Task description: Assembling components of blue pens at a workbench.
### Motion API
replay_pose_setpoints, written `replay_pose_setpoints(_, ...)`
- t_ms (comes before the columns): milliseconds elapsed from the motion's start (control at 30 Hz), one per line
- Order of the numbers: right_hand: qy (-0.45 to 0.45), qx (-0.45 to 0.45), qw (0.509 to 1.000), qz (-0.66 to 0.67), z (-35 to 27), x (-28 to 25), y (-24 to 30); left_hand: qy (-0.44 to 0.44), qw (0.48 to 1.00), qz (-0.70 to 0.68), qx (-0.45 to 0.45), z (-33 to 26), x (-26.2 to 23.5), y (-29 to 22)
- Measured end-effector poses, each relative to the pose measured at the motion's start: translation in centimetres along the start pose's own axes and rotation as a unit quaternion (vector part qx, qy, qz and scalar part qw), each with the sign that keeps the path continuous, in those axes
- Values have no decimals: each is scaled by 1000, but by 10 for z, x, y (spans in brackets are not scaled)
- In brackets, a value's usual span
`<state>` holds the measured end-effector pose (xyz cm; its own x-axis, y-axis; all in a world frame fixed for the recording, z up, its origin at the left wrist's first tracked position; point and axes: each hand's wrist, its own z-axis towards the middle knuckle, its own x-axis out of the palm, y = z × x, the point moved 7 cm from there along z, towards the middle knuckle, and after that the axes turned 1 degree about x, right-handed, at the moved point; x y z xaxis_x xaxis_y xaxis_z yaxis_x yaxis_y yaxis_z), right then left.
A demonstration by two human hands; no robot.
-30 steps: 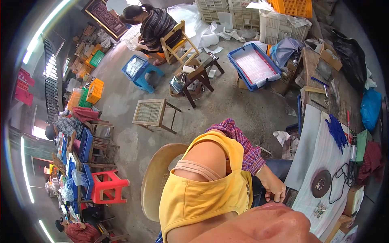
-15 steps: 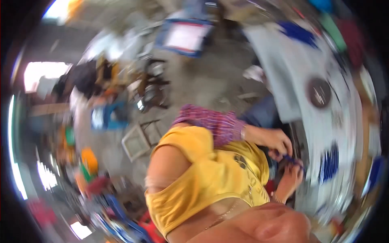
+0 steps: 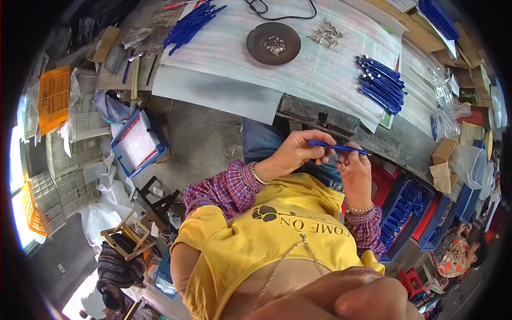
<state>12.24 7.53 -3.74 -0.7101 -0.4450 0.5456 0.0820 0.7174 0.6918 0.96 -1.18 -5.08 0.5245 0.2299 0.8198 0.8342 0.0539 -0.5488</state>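
Observation:
My left hand and my right hand meet over my lap, in front of the table edge. Between them they grip a slim blue stick-like piece, one end in each hand's fingertips. Its exact kind is too small to tell. On the white-sheeted table beyond lies a bundle of similar blue pieces at the right, some with pale ends. Another blue bundle lies at the far left. A dark round dish holds small metal bits, and pin-like metal parts lie beside it.
A blue crate full of blue pieces stands to my right. Left of me are a blue tray with papers, a wooden stool and an orange basket. Another person sits at the far right.
My view has swung round toward the table, which now spans the top, and the blur has cleared. Both hands remain together on the blue piece.

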Motion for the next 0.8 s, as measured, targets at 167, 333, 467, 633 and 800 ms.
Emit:
replay_pose_setpoints(167, 20, 4, 1000, 6, 6, 15, -4, -9, 995, -38, 87, 3, -7, -9)
replay_pose_setpoints(333, 73, 87, 963, -244, 11, 28, 3, -70, 987, -100, 105, 2, -25, -22)
replay_pose_setpoints(467, 122, -71, 889, -435, 36, 32, 52, -91, 988, -87, 87, -5, -29, -31)
replay_pose_setpoints(633, 119, -228, 774, -579, 81, 87, 103, -85, 987, -110, 80, -3, -32, -31)
replay_pose_setpoints(800, 106, -362, 685, -623, 139, 117, 117, -99, 987, -113, 56, 5, -35, -30)
